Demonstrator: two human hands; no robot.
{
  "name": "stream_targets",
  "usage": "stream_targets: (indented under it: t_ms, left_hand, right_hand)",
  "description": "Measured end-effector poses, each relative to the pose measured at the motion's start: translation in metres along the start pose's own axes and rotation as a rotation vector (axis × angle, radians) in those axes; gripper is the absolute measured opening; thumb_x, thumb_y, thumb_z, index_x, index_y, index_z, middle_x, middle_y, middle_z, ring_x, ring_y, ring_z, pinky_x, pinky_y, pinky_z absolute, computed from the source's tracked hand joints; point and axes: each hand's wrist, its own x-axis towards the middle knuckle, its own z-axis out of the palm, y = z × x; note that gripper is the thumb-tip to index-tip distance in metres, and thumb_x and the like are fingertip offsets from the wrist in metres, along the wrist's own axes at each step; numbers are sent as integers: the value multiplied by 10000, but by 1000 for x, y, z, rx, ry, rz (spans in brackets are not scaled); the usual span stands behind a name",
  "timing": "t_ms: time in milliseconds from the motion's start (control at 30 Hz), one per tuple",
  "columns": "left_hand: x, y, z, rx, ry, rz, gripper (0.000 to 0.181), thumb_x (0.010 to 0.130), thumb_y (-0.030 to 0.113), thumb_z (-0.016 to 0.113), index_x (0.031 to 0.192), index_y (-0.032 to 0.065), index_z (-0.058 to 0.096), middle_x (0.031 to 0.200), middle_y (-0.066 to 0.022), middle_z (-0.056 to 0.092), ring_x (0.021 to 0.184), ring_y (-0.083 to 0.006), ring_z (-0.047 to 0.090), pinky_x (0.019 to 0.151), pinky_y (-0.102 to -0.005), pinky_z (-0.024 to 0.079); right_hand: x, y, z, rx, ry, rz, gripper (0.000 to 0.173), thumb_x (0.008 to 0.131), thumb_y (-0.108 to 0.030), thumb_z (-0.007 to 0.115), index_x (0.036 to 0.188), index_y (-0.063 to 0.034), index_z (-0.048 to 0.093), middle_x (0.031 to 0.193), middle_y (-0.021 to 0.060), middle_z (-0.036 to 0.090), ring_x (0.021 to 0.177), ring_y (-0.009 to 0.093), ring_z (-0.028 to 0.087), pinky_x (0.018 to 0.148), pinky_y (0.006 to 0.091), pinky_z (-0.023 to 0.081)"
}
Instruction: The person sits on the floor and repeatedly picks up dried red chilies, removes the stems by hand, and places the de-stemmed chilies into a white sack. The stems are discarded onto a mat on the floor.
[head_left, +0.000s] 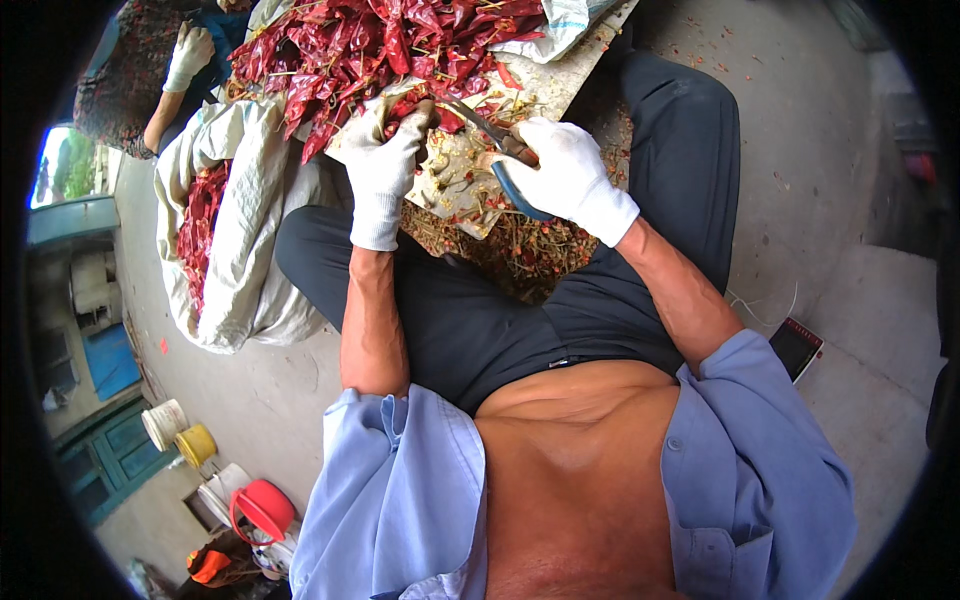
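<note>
My left hand (384, 161), in a white knitted glove with a dark-stained thumb, grips a dried red chili pepper (396, 112) that its fingers partly cover. My right hand (566, 161), gloved in white too, holds scissors (484, 124) with a blue-coated handle (517, 193). Their blades point up and left, close to the left hand's fingertips. Both hands are over the near end of a pale board (562, 82). Beyond them lies a heap of dried red chili peppers (360, 56). Cut stems (465, 165) and yellow seeds are scattered on the board between the hands.
Below the board, stem clippings (525, 247) pile up between my legs. At left stands a white woven sack (251, 225) holding chilies (201, 225). Another person's gloved hand (189, 60) is at upper left. Buckets (196, 446) sit lower left; a small device (796, 349) lies right.
</note>
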Motion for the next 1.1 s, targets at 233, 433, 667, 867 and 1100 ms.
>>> stream_targets:
  t_ms: [233,433,667,867,1100]
  left_hand:
    - [7,-30,-5,128,-56,215,257,976,94,772,1211,-9,766,812,35,703,622,-11,536,545,-192,419]
    - [5,-28,-1,237,-73,270,278,959,48,756,1231,-6,764,880,26,719,649,-15,549,561,-202,444]
    - [4,-26,-1,294,-81,288,301,934,59,773,1230,3,766,916,8,727,678,-31,571,590,-219,471]
    - [6,-28,-2,354,-69,379,284,955,87,773,1235,39,776,908,13,735,685,-23,576,610,-211,477]
    - [12,7,-33,441,38,151,261,971,117,781,1228,73,788,892,-10,776,741,-47,646,675,-230,530]
  right_hand:
    - [1,-2,4,-62,123,-85,427,873,-486,764,804,-71,687,762,158,667,728,406,685,688,511,526]
    - [0,3,5,-117,154,-110,446,868,-511,758,824,-71,701,780,155,685,736,397,694,714,496,532]
    - [0,1,1,-125,64,-57,451,902,-532,720,788,-96,687,747,156,690,723,395,709,672,513,532]
    - [-1,2,4,-76,-9,17,450,921,-541,703,767,-118,694,710,169,684,688,406,709,631,533,534]
    - [17,32,-12,-226,-182,297,443,960,-501,654,906,-75,764,829,194,731,810,412,725,731,519,554]
